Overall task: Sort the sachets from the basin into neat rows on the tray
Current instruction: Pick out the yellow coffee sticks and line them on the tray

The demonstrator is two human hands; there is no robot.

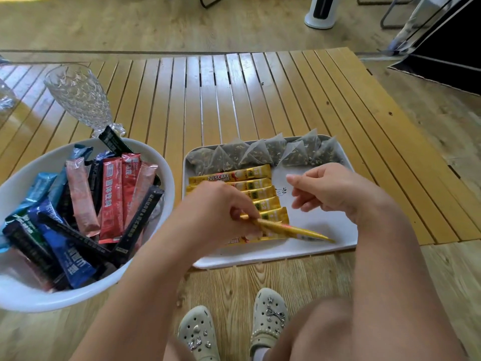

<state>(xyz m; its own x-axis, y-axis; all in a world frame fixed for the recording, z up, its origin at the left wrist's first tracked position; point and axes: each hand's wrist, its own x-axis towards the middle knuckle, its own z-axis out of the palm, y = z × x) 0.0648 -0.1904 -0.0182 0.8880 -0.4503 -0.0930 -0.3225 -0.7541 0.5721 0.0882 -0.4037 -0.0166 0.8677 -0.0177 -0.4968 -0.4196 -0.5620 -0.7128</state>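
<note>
A white tray (325,230) lies on the slatted table. Along its far edge runs a row of several pyramid tea bags (263,152). Below them lies a column of several gold coffee sachets (250,188). My left hand (221,209) pinches one gold sachet (294,231) by its end, slanting it over the tray's near part. My right hand (325,190) hovers above the tray's bare middle, fingers loosely curled, holding nothing. To the left, a white basin (161,162) holds several red, pink, blue and black stick sachets (109,199).
A cut-glass goblet (78,97) stands behind the basin, with another glass (5,97) at the left edge. The wooden slatted table (260,100) ends just before my knees. My feet in pale clogs (234,329) rest on the floor below.
</note>
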